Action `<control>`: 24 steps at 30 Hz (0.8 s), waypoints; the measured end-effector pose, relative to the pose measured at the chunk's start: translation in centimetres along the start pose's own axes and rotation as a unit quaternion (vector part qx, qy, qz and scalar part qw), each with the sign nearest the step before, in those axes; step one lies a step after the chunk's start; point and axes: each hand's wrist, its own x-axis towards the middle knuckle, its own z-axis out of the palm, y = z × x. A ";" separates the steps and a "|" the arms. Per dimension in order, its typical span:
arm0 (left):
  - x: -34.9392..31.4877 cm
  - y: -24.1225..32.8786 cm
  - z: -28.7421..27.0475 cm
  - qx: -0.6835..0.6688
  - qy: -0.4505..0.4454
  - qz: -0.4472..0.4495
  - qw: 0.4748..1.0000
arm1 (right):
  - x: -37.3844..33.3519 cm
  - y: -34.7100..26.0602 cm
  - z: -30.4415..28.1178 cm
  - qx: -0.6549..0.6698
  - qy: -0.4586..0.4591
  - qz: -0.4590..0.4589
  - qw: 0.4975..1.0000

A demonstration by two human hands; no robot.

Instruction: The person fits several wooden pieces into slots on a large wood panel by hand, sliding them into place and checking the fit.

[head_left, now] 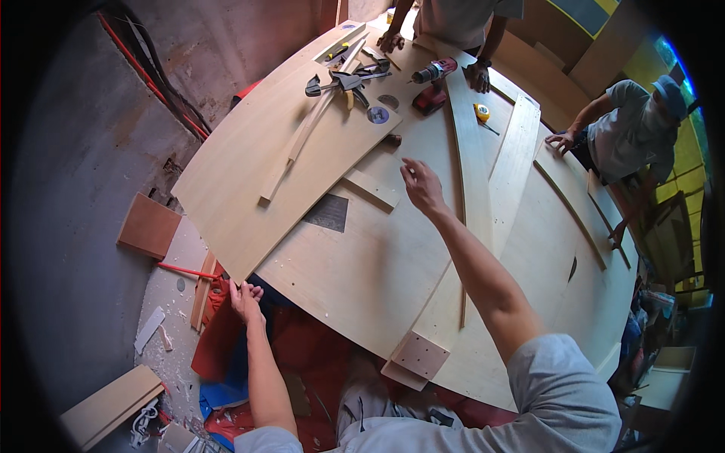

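Note:
A large pale plywood panel (pixel 249 174) lies tilted across a wider stack of light boards (pixel 362 272). My left hand (pixel 245 298) grips the panel's near corner at its lower left edge. My right hand (pixel 423 189) reaches out over the boards, fingers loosely curled, near the panel's right edge and a short wood strip (pixel 371 187); it holds nothing that I can see. Long narrow planks (pixel 472 166) run away from me to the right of that hand.
On the far end lie metal clamps (pixel 343 79), a red cordless drill (pixel 432 75), a yellow tape measure (pixel 482 112) and a wood batten (pixel 302 143). One person leans on the far edge (pixel 461 23), another sits at the right (pixel 634 128). Offcuts and debris litter the floor at left (pixel 151 226).

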 end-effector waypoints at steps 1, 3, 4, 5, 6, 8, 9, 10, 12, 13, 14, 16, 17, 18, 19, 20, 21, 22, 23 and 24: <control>-0.2 0.1 0.4 0.009 -0.018 0.002 1.000 | 5.0 1.7 1.9 -0.026 -0.003 0.033 0.999; -0.6 0.9 0.6 0.015 -0.044 0.004 0.999 | 12.9 3.6 5.0 -0.089 0.064 0.045 0.993; -1.0 1.5 0.9 0.010 -0.055 0.002 0.998 | 16.4 4.4 5.8 -0.117 0.055 0.069 0.989; -0.7 2.0 0.4 -0.007 -0.062 -0.002 0.998 | 19.3 5.0 6.5 -0.142 0.044 0.091 0.985; -0.3 2.3 -0.2 -0.023 -0.071 -0.008 0.997 | 21.6 5.6 7.3 -0.138 0.048 0.092 0.985; 0.7 2.7 0.2 -0.036 -0.066 -0.004 0.997 | 24.5 7.3 7.3 -0.148 -0.057 0.121 0.980; 0.9 2.6 -0.7 -0.024 -0.058 0.003 0.998 | 24.4 7.2 8.4 -0.143 -0.071 0.097 0.982; 1.3 2.5 -1.3 -0.012 -0.053 0.009 0.998 | 24.1 7.3 9.0 -0.141 -0.072 0.097 0.983; 2.4 1.9 -1.5 -0.020 -0.029 0.022 0.999 | 23.0 7.3 9.8 -0.105 -0.093 0.123 0.982; 2.8 2.0 -1.6 -0.027 -0.027 0.014 0.999 | 22.4 7.3 9.3 -0.104 -0.093 0.125 0.982; 3.1 2.2 -1.7 -0.034 -0.025 0.006 0.999 | 21.6 7.5 8.5 -0.084 -0.096 0.156 0.979; 3.6 2.8 -2.2 -0.020 -0.025 0.000 0.999 | 19.5 7.5 7.1 -0.062 -0.094 0.193 0.975; 3.6 3.0 -2.5 -0.012 -0.020 -0.006 1.000 | 18.4 7.3 6.7 -0.052 -0.105 0.187 0.975; 3.5 3.2 -2.6 -0.009 -0.028 -0.005 1.000 | 17.2 7.2 5.6 -0.042 -0.112 0.183 0.976; 3.5 3.4 -2.9 -0.010 -0.026 -0.008 1.000 | 16.0 8.1 5.4 -0.040 -0.104 0.186 0.976; 3.6 3.5 -3.1 -0.011 -0.024 -0.012 1.000 | 14.8 8.9 5.3 -0.030 -0.064 0.171 0.983; 3.4 3.6 -3.5 0.011 -0.026 -0.013 1.000 | 14.3 8.4 5.6 -0.018 -0.030 0.152 0.988; 3.5 3.8 -3.7 0.013 -0.024 -0.007 1.000 | 14.7 7.9 5.4 -0.012 -0.029 0.151 0.988; 3.6 4.0 -4.1 0.030 -0.019 -0.012 0.999 | 15.2 7.4 5.2 0.007 -0.067 0.150 0.986; 3.6 4.2 -4.1 0.046 -0.016 -0.018 0.999 | 15.4 6.9 4.8 0.024 -0.102 0.151 0.983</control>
